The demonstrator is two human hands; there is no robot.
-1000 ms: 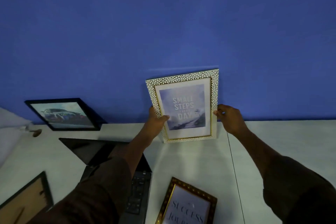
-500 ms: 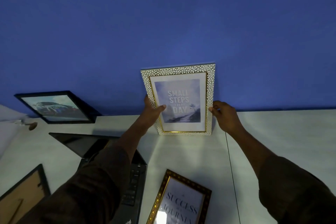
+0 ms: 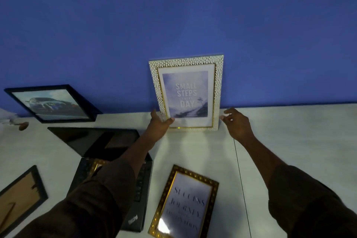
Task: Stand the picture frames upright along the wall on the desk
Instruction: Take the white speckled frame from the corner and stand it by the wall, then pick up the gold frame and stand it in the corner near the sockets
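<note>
Evidently at the setting-down step, the white frame (image 3: 186,92) stands upright on the table (image 3: 289,131) with the wall (image 3: 173,15) behind it, the left hand (image 3: 160,123) pinching its lower left corner and the right hand (image 3: 236,121) loose-fingered just beside its right edge, so next comes a gentle release.

White pebble-patterned frame (image 3: 185,92) with gold inner edge between left hand (image 3: 159,124) and right hand (image 3: 237,121), deep blue wall (image 3: 173,15) beyond, black frame (image 3: 52,103) left of the left hand, gold-beaded dark frame (image 3: 185,203) nearer.

At my left hand (image 3: 160,124), white pebbled frame (image 3: 186,62) with gold inner trim: rough relief, glossy glazing. Dark gold-beaded frame (image 3: 185,205): glass shows glare. White desk (image 3: 289,141) matt, smooth. Blue wall (image 3: 173,15) matt.
</note>
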